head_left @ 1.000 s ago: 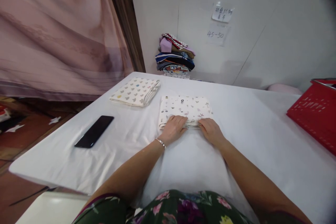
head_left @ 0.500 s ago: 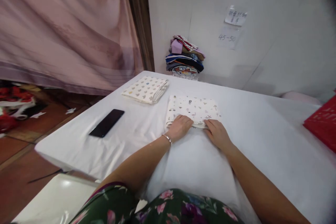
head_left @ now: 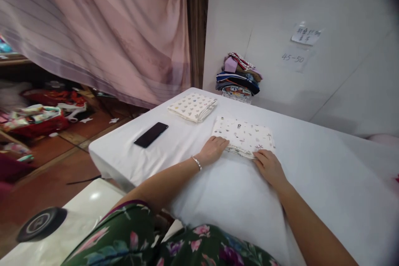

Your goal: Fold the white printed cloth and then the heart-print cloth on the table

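Observation:
A folded white cloth with small scattered prints (head_left: 246, 133) lies flat on the white-covered table (head_left: 230, 191). At its near left corner, my left hand (head_left: 213, 150) grips the edge, a bracelet on the wrist. My right hand (head_left: 269, 167) pinches the near right corner of the same cloth, thumb below and fingers on top. Layers of the fold show along the near edge between the hands. Farther back to the left rests a second folded cloth with a repeated grey print (head_left: 192, 107), touched by neither hand.
A black phone (head_left: 151, 134) lies left on the table. Behind the table stands a stack of folded clothes (head_left: 238, 77) by the wall. A pink curtain (head_left: 140, 29) hangs at left. A white surface (head_left: 84, 203) at lower left holds a dark round object (head_left: 42, 224).
The view has turned left, so the table and cloths appear farther right. The printed cloth looks slightly turned, and my hands are a little farther apart, still at its near edge.

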Demonstrator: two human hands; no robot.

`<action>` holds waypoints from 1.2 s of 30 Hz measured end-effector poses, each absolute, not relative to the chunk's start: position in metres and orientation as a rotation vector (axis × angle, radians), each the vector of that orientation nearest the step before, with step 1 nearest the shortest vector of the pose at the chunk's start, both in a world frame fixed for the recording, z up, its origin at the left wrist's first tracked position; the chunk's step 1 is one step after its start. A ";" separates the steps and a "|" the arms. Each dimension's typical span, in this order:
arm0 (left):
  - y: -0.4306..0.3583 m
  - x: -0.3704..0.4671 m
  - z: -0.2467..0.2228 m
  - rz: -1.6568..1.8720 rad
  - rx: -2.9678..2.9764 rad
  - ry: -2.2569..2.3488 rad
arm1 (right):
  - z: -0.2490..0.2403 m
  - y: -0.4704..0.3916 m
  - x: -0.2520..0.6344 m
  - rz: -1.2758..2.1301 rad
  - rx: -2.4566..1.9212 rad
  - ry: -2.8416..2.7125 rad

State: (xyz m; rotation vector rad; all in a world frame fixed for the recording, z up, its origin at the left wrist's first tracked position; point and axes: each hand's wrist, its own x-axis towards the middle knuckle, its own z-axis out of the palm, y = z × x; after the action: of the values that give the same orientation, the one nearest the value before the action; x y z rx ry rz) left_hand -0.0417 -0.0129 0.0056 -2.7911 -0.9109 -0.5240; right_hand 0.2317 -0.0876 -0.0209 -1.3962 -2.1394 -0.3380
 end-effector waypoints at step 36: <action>-0.013 -0.085 0.006 -0.957 -2.750 -1.819 | -0.020 -0.092 0.219 -0.366 -1.415 -2.180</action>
State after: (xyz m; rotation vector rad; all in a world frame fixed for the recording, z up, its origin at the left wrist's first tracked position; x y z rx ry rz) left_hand -0.0853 -0.0131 0.0056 -2.7497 -1.8190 -0.9567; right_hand 0.2190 -0.0917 -0.0198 -1.4152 -2.1798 -0.3655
